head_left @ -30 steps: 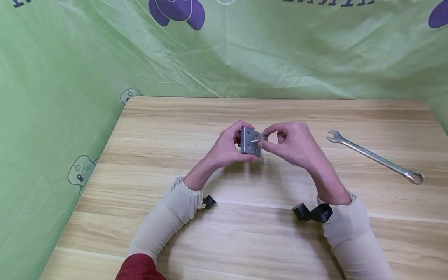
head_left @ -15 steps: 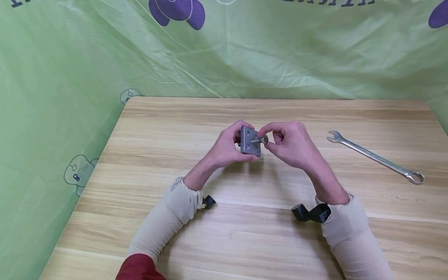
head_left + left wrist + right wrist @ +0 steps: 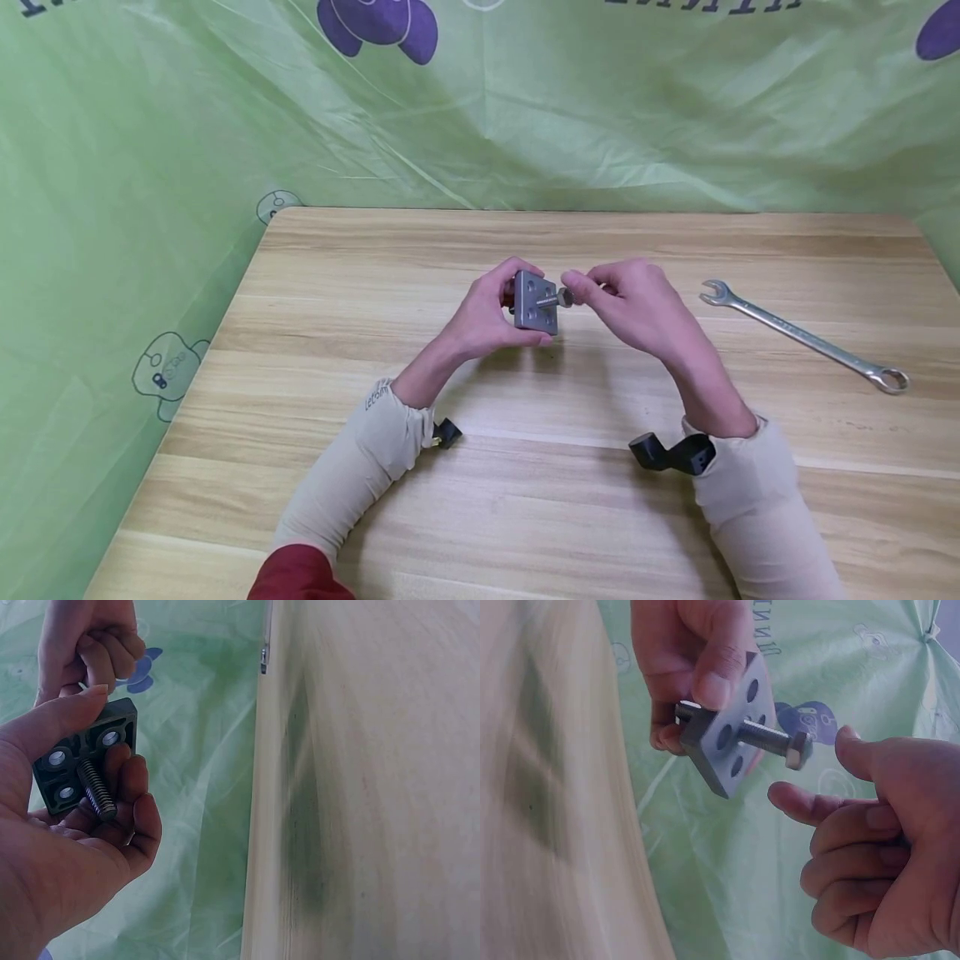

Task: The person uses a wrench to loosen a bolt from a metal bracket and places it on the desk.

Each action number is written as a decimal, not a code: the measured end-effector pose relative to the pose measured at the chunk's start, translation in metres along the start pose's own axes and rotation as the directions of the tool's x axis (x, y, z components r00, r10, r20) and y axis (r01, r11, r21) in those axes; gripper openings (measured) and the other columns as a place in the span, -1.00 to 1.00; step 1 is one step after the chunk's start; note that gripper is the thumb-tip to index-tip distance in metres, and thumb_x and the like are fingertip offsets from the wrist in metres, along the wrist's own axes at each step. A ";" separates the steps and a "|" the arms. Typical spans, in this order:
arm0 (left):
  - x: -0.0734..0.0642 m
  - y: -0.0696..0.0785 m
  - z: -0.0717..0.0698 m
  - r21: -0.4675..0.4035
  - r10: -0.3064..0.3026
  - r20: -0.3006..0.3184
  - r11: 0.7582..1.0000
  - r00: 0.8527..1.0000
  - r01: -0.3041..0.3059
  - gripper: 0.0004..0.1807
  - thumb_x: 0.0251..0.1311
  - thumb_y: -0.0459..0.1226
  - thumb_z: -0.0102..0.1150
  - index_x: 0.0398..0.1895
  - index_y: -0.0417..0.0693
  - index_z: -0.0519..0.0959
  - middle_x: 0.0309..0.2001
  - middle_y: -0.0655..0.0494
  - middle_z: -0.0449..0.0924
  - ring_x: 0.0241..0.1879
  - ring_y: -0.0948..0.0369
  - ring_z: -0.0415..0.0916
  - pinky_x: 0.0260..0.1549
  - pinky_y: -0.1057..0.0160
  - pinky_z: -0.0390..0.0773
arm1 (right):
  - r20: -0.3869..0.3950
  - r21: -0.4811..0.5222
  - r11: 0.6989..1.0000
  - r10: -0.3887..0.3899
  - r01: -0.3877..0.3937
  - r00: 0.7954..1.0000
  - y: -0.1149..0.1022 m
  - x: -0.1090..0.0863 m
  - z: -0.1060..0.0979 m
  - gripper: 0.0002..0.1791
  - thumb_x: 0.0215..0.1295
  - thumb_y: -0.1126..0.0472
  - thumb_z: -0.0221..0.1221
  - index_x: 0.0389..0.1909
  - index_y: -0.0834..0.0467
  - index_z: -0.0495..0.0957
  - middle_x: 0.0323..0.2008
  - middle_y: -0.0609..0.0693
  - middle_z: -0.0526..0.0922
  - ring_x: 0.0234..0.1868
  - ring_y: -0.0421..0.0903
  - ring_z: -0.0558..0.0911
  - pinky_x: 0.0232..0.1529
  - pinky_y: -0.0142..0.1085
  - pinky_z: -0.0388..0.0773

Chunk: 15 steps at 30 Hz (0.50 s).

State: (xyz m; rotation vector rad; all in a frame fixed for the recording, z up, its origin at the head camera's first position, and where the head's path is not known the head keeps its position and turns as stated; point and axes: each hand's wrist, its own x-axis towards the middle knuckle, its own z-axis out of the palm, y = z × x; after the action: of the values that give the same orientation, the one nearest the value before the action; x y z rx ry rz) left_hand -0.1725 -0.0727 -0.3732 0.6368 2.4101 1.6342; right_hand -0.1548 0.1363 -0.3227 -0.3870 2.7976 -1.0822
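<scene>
My left hand grips a square grey metal plate by its edges, above the table. The plate has several round holes, and a hex bolt passes through its middle. On the recessed back face, the bolt's threaded end sticks out toward the left palm and curled fingers. Beside the hex head is my right hand, its thumb and index finger spread apart just off the head. The other right fingers are curled in and hold nothing.
A combination wrench lies on the wooden table to the right of the hands. Green printed fabric hangs behind the table and along its left side. Black wrist cameras stick out from both sleeves.
The right thumb and index finger have let go of the bolt head, and the thumb has swung up and over it. The left hand and plate have stayed in place.
</scene>
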 end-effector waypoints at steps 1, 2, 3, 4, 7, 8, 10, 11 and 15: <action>0.000 0.000 0.000 -0.001 -0.001 -0.001 1.000 1.000 0.001 -0.25 -0.32 -0.37 0.57 0.07 -0.10 0.43 -0.14 -0.06 0.61 -0.24 0.14 0.55 -0.12 0.14 0.55 | 0.011 -0.007 1.000 0.011 -0.010 1.000 -0.001 0.000 0.001 -0.43 0.38 -0.28 -0.06 -0.35 0.09 0.70 -0.60 -0.02 0.56 -0.53 -0.10 0.38 -0.48 -0.28 0.31; 0.000 0.000 0.000 -0.004 -0.002 -0.001 1.000 1.000 0.002 -0.25 -0.32 -0.37 0.57 0.07 -0.10 0.43 -0.15 -0.06 0.61 -0.24 0.14 0.55 -0.11 0.13 0.55 | 0.021 -0.012 1.000 0.022 -0.022 1.000 -0.001 0.000 0.003 -0.40 0.38 -0.30 -0.07 -0.40 0.08 0.70 -0.57 -0.01 0.59 -0.50 -0.08 0.40 -0.46 -0.28 0.33; 0.000 0.000 0.000 -0.007 -0.004 -0.001 1.000 1.000 0.004 -0.25 -0.32 -0.37 0.57 0.07 -0.09 0.43 -0.15 -0.06 0.61 -0.25 0.14 0.55 -0.11 0.10 0.55 | 0.028 -0.017 0.999 0.028 -0.027 0.999 -0.002 0.000 0.004 -0.39 0.37 -0.31 -0.08 -0.44 0.08 0.68 -0.56 -0.01 0.61 -0.49 -0.07 0.41 -0.45 -0.27 0.34; -0.001 -0.001 0.000 -0.010 -0.005 0.000 1.000 1.000 0.005 -0.26 -0.32 -0.37 0.57 0.07 -0.09 0.43 -0.15 -0.07 0.61 -0.25 0.14 0.54 -0.11 0.09 0.55 | 0.034 -0.024 0.999 0.031 -0.030 0.999 -0.003 0.000 0.005 -0.38 0.36 -0.32 -0.08 -0.48 0.09 0.67 -0.59 -0.01 0.59 -0.50 -0.06 0.41 -0.47 -0.28 0.33; 0.000 -0.001 0.000 -0.013 -0.001 0.001 1.000 1.000 0.001 -0.26 -0.32 -0.38 0.56 0.06 -0.10 0.43 -0.16 -0.07 0.60 -0.25 0.14 0.54 -0.11 0.10 0.54 | 0.031 -0.028 0.999 0.026 -0.025 0.999 -0.005 0.000 0.007 -0.43 0.34 -0.30 -0.01 -0.50 0.09 0.65 -0.69 -0.08 0.44 -0.56 -0.09 0.36 -0.52 -0.30 0.29; 0.000 -0.001 0.000 -0.011 0.001 0.000 1.000 1.000 -0.001 -0.26 -0.32 -0.38 0.56 0.06 -0.10 0.44 -0.16 -0.06 0.60 -0.26 0.14 0.54 -0.12 0.14 0.54 | 0.028 -0.024 0.999 0.024 -0.023 0.999 -0.005 0.000 0.007 -0.46 0.33 -0.28 0.02 -0.49 0.09 0.65 -0.71 -0.10 0.40 -0.57 -0.11 0.35 -0.53 -0.30 0.28; 0.000 -0.001 0.000 -0.006 0.006 -0.001 1.000 1.000 -0.006 -0.26 -0.32 -0.39 0.56 0.06 -0.10 0.44 -0.16 -0.07 0.60 -0.26 0.15 0.54 -0.15 0.22 0.53 | 0.017 -0.023 1.000 0.013 -0.013 1.000 -0.006 0.000 0.006 -0.51 0.30 -0.25 0.08 -0.47 0.08 0.65 -0.75 -0.14 0.31 -0.61 -0.15 0.30 -0.56 -0.32 0.24; 0.000 0.000 0.000 -0.002 0.007 -0.001 1.000 1.000 -0.007 -0.26 -0.33 -0.39 0.56 0.06 -0.10 0.44 -0.16 -0.07 0.60 -0.26 0.15 0.54 -0.16 0.26 0.51 | 0.014 -0.022 1.000 0.008 -0.008 1.000 -0.006 0.000 0.006 -0.54 0.28 -0.24 0.12 -0.45 0.08 0.65 -0.76 -0.16 0.26 -0.63 -0.16 0.27 -0.58 -0.32 0.22; 0.000 0.001 0.000 0.008 0.003 -0.001 1.000 1.000 -0.003 -0.26 -0.32 -0.37 0.56 0.06 -0.09 0.44 -0.14 -0.06 0.61 -0.26 0.15 0.53 -0.18 0.33 0.49 | 0.004 -0.023 1.000 -0.015 0.015 1.000 -0.006 -0.001 0.004 -0.64 0.21 -0.18 0.21 -0.38 0.05 0.65 -0.79 -0.18 0.19 -0.69 -0.21 0.20 -0.63 -0.32 0.17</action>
State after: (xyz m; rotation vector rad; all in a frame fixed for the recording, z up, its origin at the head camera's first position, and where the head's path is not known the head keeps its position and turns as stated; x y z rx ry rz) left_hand -0.1721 -0.0731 -0.3724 0.6415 2.4183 1.6274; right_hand -0.1519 0.1296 -0.3215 -0.4127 2.8101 -1.0523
